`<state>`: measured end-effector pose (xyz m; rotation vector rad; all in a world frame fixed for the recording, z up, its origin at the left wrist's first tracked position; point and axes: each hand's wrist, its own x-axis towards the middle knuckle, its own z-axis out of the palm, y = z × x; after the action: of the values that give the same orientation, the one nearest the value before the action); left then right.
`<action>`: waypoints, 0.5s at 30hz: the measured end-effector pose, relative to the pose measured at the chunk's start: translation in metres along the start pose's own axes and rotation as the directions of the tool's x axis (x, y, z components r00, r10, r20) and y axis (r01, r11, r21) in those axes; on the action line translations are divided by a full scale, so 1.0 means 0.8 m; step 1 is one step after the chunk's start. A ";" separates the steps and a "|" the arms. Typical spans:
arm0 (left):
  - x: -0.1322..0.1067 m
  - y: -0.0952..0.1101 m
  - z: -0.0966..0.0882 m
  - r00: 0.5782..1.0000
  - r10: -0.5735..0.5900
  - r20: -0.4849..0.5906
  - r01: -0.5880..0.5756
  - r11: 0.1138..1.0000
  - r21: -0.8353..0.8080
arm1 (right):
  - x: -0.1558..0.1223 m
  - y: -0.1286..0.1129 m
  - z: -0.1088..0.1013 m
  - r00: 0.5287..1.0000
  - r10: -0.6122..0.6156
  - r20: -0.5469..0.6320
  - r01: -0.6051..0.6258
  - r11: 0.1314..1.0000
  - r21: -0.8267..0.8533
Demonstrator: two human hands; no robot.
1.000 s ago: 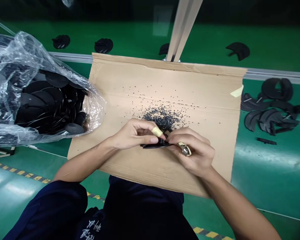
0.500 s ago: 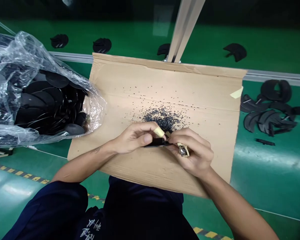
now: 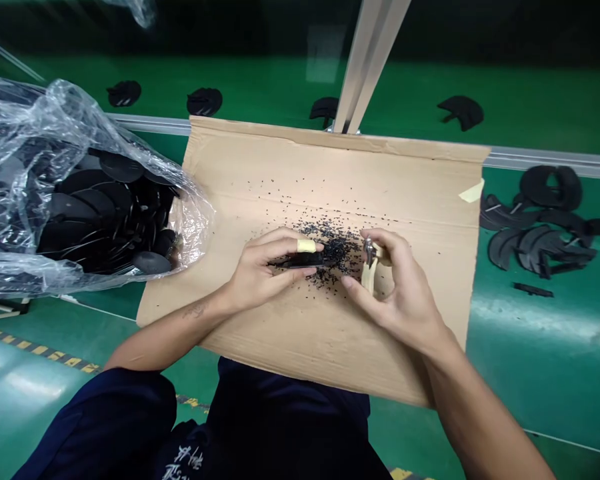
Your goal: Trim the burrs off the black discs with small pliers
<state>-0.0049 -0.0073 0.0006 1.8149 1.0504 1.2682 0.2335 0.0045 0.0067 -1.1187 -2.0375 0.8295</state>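
Roughly level — black strip [image 3: 297,261] pointing right

Black strip [image 3: 296,263], pale yellow finger wrap [image 3: 306,245], tan cardboard [image 3: 280,160], glossy green worktop [image 3: 545,360]

Left hand [image 3: 263,272] closed in a pinching grip, one finger [image 3: 306,245] banded in pale yellow tape. Right hand [image 3: 397,287] raised on the wrist, fingers curled toward the thumb. Forearms angle inward from the lower corners; hands just apart.
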 end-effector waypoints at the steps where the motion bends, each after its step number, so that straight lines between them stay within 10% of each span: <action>1: 0.000 0.000 0.000 1.000 0.019 -0.007 -0.019 1.000 0.009 | 0.002 0.002 0.000 0.998 -0.055 -0.038 0.053 0.997 -0.053; 15: -0.002 -0.003 -0.004 0.995 0.097 0.018 -0.097 0.995 -0.014 | 0.002 0.004 -0.002 0.935 -0.354 0.013 0.346 0.906 -0.242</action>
<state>-0.0090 -0.0077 -0.0011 1.8845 0.9518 1.3090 0.2360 0.0076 0.0055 -0.8405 -2.2662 0.3888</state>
